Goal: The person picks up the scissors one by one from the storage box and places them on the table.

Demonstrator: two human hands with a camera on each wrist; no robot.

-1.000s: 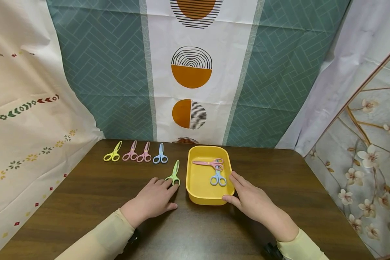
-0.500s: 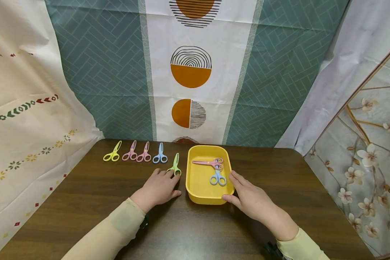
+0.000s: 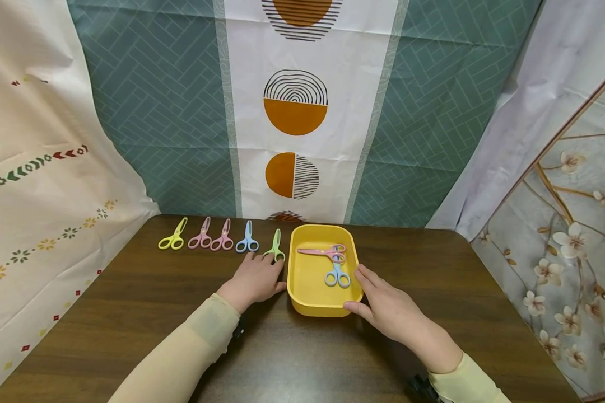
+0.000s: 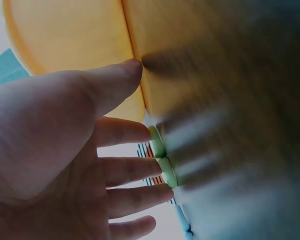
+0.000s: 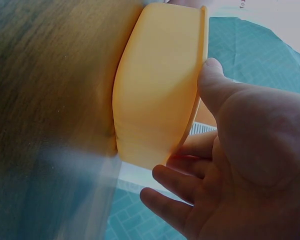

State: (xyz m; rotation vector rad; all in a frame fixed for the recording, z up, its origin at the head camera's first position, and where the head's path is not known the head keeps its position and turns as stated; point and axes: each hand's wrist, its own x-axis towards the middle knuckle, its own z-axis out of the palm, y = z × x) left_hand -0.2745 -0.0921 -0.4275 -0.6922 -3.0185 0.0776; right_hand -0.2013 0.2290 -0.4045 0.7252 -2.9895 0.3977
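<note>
Green scissors (image 3: 275, 239) lie on the table left of the yellow box (image 3: 322, 310), blades pointing away. My left hand (image 3: 254, 280) lies over their near end, its extended fingertips touching the green handle loops. In the left wrist view its thumb is close by the box wall. My right hand (image 3: 390, 308) rests against the box's right side and near right corner, fingers fairly straight, the thumb (image 5: 212, 70) at the rim in the right wrist view. Inside the box, pink scissors (image 3: 315, 252) cross over blue scissors (image 3: 337, 276).
Along the table's far edge, left of the green scissors, lie yellow scissors (image 3: 173, 237), two pink scissors (image 3: 200, 237) and blue scissors (image 3: 247, 240) in a row. A patterned curtain (image 3: 171, 112) hangs right behind the brown table (image 3: 423, 263).
My left hand has slid the green scissors away and slightly right across the table, up near the row's right end. The right hand and the box have stayed put.
</note>
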